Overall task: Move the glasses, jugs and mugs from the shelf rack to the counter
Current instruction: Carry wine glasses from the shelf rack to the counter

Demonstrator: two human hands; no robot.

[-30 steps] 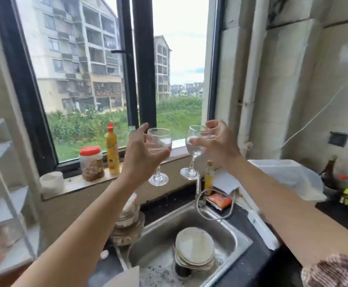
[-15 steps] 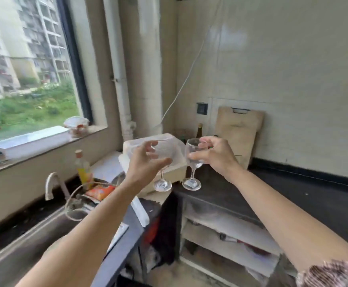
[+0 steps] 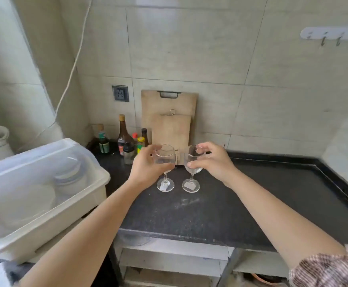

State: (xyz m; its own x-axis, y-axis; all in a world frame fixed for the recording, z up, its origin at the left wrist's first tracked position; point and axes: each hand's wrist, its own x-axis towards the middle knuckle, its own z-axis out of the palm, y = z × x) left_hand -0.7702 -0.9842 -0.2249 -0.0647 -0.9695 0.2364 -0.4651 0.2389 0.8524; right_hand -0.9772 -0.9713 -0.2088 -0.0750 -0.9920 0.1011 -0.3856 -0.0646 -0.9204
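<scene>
Two clear stemmed wine glasses are upright over the black counter. My left hand grips the bowl of the left glass; its foot is at or just above the counter. My right hand grips the bowl of the right glass, whose foot likewise sits at counter level. The glasses stand side by side, a small gap between them. I cannot tell whether the feet touch the surface. The shelf rack is out of view.
A white plastic dish box with a translucent lid stands at the left. Several sauce bottles crowd the back corner. Two wooden cutting boards lean on the tiled wall behind the glasses. A hook rail hangs at upper right.
My view swung right from the window and sink to the black counter. Both hands carried the glasses along and lowered them down to the counter surface.
</scene>
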